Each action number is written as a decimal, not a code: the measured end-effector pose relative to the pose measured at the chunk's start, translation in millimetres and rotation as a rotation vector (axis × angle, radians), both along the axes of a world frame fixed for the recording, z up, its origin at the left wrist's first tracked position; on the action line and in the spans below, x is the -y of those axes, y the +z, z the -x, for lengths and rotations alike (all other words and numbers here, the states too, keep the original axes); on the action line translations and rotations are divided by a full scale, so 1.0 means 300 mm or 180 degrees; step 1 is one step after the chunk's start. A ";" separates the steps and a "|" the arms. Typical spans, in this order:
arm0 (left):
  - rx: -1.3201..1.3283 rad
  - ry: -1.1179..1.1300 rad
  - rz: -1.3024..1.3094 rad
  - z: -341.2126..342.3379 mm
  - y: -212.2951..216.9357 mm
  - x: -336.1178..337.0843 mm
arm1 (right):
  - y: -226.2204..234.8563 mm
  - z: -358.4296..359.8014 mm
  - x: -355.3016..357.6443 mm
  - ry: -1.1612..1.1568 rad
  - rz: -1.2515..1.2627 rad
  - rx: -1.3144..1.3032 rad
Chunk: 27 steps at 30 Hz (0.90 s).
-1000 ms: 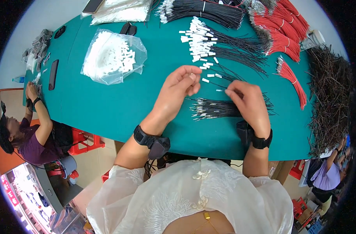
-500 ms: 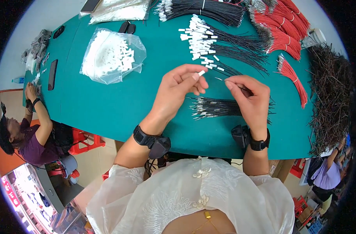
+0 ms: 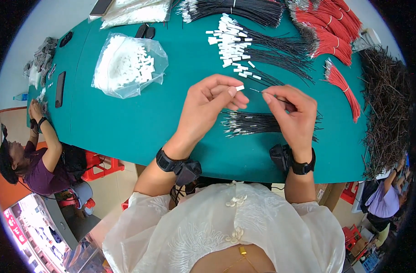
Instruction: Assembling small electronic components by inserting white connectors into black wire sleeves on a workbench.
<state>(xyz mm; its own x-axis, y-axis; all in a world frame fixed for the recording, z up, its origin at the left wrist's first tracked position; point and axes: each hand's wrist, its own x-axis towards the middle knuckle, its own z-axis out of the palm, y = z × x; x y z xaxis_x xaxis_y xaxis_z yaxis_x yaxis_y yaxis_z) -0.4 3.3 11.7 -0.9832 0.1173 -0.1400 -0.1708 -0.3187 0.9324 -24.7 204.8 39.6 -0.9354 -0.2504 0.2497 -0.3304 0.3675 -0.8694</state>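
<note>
Between thumb and forefinger, my left hand pinches a small white connector housing. To its right, my right hand grips a black wire whose bare metal tip points left at the housing. A small gap separates tip and housing. Below both hands lies a bundle of black wires with metal terminals at its left end. Beyond them, black wires fitted with white housings are spread in a loose pile.
A clear plastic bag full of white housings lies at left. Red wire bundles and a dark tangled wire heap occupy the right side. More black wires lie at the far edge. A person sits at the left end of the green table.
My left hand has turned the white housing more level and moved it slightly right. The wire tip and housing are now closer and nearly in line.
</note>
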 end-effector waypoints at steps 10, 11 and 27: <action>-0.0055 -0.0036 0.0128 -0.002 -0.002 -0.005 | -0.001 -0.005 0.007 0.0019 0.0007 -0.0084; -0.0061 -0.0036 0.0126 -0.002 -0.003 -0.006 | -0.001 -0.004 0.007 0.0035 -0.0018 -0.0089; -0.0261 0.0082 0.0219 -0.005 -0.020 -0.016 | -0.013 -0.008 0.013 0.0121 -0.0062 -0.0034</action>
<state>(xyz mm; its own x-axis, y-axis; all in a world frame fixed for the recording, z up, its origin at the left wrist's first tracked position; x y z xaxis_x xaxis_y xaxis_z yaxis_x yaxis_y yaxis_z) 1.2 8.0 5.8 -0.9942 0.0848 -0.0658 -0.0856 -0.2566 0.9627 -22.2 201.0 35.5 -0.9224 -0.2907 0.2542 -0.3536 0.3712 -0.8586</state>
